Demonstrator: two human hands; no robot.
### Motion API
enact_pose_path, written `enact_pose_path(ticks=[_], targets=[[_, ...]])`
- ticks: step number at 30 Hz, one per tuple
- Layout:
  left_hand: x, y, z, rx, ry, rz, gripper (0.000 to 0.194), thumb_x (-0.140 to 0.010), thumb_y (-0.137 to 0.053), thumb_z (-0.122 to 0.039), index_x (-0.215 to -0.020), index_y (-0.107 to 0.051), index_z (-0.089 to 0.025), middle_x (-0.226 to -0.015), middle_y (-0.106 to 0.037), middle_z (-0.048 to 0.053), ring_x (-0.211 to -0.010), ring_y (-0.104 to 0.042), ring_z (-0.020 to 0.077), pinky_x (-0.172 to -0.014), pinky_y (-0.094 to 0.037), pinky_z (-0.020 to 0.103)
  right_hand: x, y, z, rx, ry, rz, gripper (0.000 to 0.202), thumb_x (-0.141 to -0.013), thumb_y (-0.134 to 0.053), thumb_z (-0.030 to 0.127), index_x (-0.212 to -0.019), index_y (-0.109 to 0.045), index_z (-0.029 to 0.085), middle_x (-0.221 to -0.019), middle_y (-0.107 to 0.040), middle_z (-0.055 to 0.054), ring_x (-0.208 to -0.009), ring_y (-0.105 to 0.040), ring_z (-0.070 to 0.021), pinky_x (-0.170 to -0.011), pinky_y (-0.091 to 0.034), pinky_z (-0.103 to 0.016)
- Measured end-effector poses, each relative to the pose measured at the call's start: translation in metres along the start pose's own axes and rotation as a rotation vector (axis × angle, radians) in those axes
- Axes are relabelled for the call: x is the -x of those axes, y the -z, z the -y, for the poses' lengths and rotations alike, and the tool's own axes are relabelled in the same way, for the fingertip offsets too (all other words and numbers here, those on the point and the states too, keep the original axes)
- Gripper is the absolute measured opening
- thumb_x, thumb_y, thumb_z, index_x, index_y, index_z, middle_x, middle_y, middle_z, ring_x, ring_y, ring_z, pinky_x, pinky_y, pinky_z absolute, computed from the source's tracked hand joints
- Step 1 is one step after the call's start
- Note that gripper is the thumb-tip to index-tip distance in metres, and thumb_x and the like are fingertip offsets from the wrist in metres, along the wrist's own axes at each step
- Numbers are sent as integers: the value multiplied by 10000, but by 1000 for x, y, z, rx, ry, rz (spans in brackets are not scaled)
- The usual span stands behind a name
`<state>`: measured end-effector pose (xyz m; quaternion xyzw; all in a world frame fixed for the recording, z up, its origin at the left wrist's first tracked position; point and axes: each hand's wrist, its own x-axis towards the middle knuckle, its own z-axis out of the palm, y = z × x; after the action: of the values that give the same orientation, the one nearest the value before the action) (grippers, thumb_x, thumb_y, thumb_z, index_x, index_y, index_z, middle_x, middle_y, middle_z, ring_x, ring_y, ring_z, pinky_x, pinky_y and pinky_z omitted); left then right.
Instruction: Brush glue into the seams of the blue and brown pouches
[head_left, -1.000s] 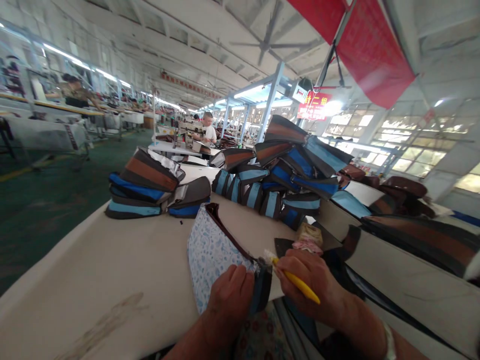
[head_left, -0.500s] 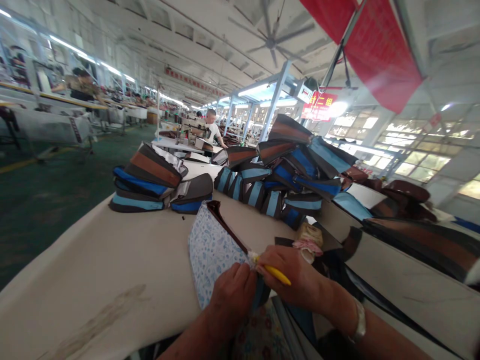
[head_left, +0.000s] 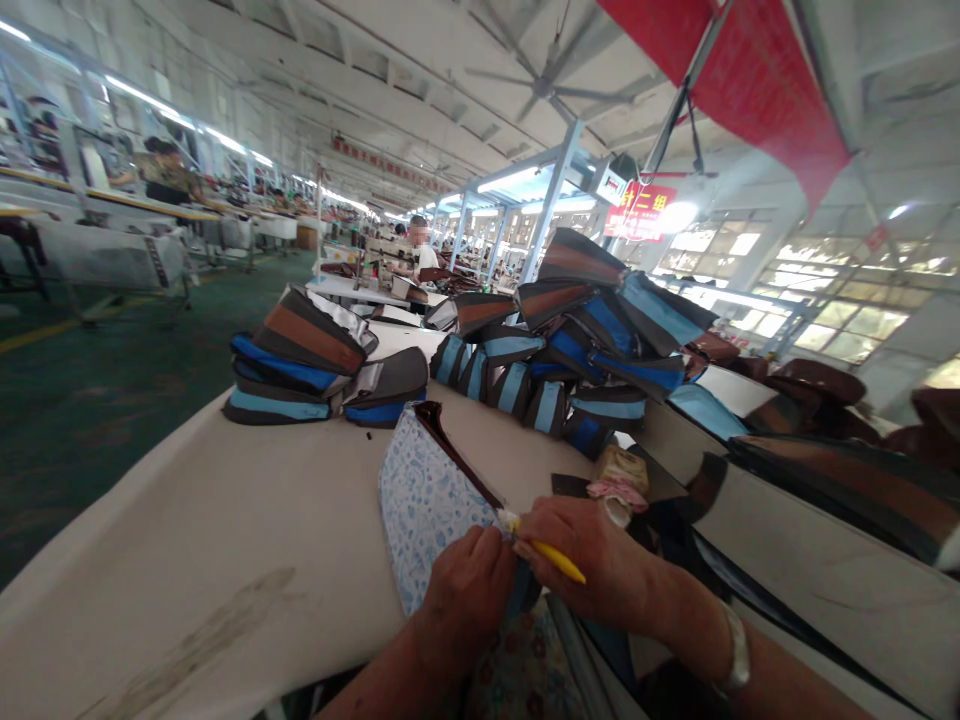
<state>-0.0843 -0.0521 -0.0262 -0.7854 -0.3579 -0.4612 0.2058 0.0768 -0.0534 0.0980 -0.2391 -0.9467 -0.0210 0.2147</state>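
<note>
A bag [head_left: 431,500] with pale blue-patterned lining outward and a dark brown top edge lies before me on the table [head_left: 300,520]. My left hand [head_left: 472,580] is closed on its near right corner, fingers pinching the fabric. In my right hand [head_left: 574,545] is a small yellow-handled brush [head_left: 559,562], its whitish head against the bag's edge close to my left fingertips. The exact contact spot is partly hidden by my fingers. Right of the bag sits a yellowish, crusted container [head_left: 622,470] with pink cloth around it.
Striped bags in grey, brown and blue are stacked at the left [head_left: 300,355] and heaped at the back right [head_left: 592,330]. A long bag piece [head_left: 847,480] lies at the right. A co-worker [head_left: 421,250] is farther back, among sewing tables.
My right hand with the brush has shifted very slightly right and down along the bag's edge. My left hand keeps its hold. The co-worker behind has changed posture.
</note>
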Motion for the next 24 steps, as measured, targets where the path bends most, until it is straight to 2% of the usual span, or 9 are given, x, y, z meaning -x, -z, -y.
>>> enact_pose_path(ticks=[3, 7, 10, 13, 15, 18, 20, 22, 24], targets=[[3, -1, -6, 6, -15, 13, 267, -957, -401, -135, -709, -473, -205, -663, -484, 23, -592, -449, 171, -518, -293, 333, -2, 13, 6, 24, -129, 94, 114, -937, -468, 193, -849, -541, 195, -709, -572, -1, -601, -501, -150, -575, -338, -300], [8, -3, -9, 4, -8, 29, 220, -938, -460, -137, -730, -498, -199, -664, -487, 20, -586, -442, 171, -520, -288, 338, -2, 32, 8, -69, -327, 38, 151, -900, -516, 220, -749, -525, 209, -606, -515, 44, -530, -468, -119, -554, -313, -292], [9, 0, -3, 21, -33, 40, 181, -931, -483, -141, -763, -529, -189, -666, -496, 21, -595, -446, 173, -532, -309, 338, 3, 35, 4, -173, -440, -167, 196, -941, -500, 279, -774, -570, 204, -657, -552, 25, -584, -518, -127, -593, -370, -286], [10, 13, 9, 80, -124, 71, 116, -927, -486, -130, -856, -569, -168, -692, -529, 24, -614, -461, 170, -554, -351, 327, 11, 30, -2, -254, -584, -449, 195, -933, -570, 348, -802, -614, 210, -653, -558, 26, -571, -515, -129, -571, -391, -278], [8, 25, 20, 96, -190, 86, 84, -919, -512, -130, -953, -588, -143, -725, -561, 31, -646, -486, 170, -596, -399, 321, 15, 26, -4, -436, -645, -662, 167, -913, -625, 356, -823, -624, 216, -610, -537, 42, -554, -524, -128, -550, -406, -262], [4, 38, 43, 117, -254, 90, 119, -914, -554, -157, -1023, -602, -147, -750, -597, 30, -671, -519, 156, -649, -450, 303, 15, 22, -3, -762, -662, -954, 112, -885, -675, 307, -837, -639, 212, -553, -507, 58, -537, -540, -120, -539, -432, -234], [1, 37, 63, 143, -174, 51, 58, -927, -561, -205, -932, -617, -191, -725, -597, 11, -653, -533, 136, -637, -458, 267, 14, 18, 1, -912, -656, -1058, 90, -867, -690, 273, -827, -653, 201, -542, -506, 57, -524, -536, -111, -529, -443, -216], [2, 31, 82, 119, 16, -10, 131, -943, -547, -255, -838, -605, -203, -722, -591, 11, -659, -555, 133, -621, -465, 250, 13, 10, 7, -1010, -661, -1101, 80, -849, -709, 256, -824, -663, 195, -549, -520, 51, -515, -530, -103, -530, -461, -209], [7, 26, 96, 40, 215, -71, 148, -947, -539, -282, -847, -592, -186, -794, -595, 38, -715, -589, 156, -635, -492, 270, 13, -1, 13, -1071, -684, -1109, 85, -835, -727, 251, -822, -671, 188, -551, -526, 48, -498, -511, -91, -533, -474, -202]])
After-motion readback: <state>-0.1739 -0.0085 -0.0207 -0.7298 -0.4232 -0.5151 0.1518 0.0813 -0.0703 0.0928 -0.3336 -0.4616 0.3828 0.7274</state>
